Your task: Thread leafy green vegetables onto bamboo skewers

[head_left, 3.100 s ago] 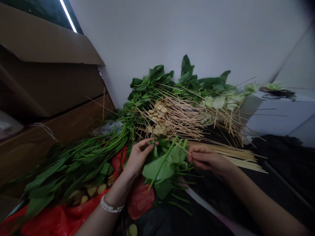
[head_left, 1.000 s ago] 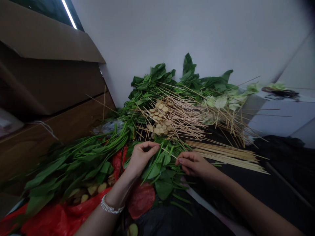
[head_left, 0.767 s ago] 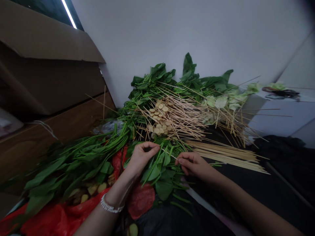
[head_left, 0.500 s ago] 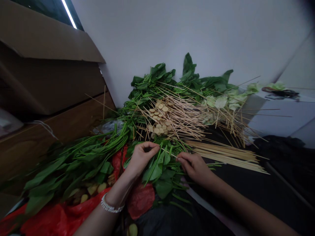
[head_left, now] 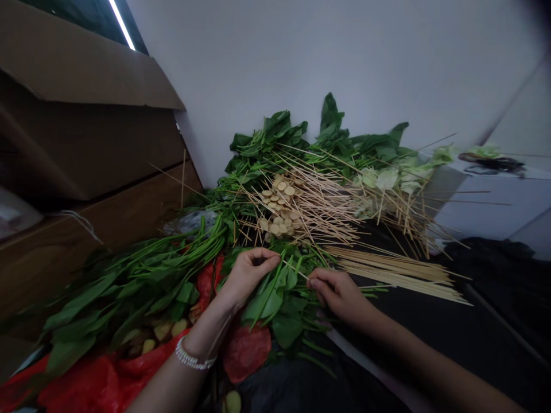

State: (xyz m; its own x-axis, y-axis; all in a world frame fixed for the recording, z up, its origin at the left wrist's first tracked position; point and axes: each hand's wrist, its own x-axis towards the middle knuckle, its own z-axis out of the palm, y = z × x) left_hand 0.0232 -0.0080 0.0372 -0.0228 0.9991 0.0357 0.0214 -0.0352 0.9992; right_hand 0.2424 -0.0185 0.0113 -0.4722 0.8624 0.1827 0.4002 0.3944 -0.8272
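Observation:
My left hand (head_left: 249,276) is curled around the top of a small bunch of spinach (head_left: 275,307), with a beaded bracelet (head_left: 191,359) on its wrist. My right hand (head_left: 338,296) pinches a thin bamboo skewer (head_left: 296,271), whose tip points at the spinach near my left fingers. Behind my hands lies a heap of crossed skewers (head_left: 321,209) with round tan slices (head_left: 278,209) on it. A bundle of loose skewers (head_left: 396,275) lies to the right. More spinach (head_left: 129,287) spreads to the left.
A red plastic bag (head_left: 245,353) lies beneath the greens, with pale yellow pieces (head_left: 163,331) on it. Black cloth (head_left: 430,338) covers the right side. A cardboard box (head_left: 86,137) and a wooden board (head_left: 86,246) stand left, a white wall (head_left: 344,57) behind.
Since the earliest frame, the spinach has become a tighter bunch and my right hand has taken a position lower down. Over the last second, my right hand has shifted slightly right.

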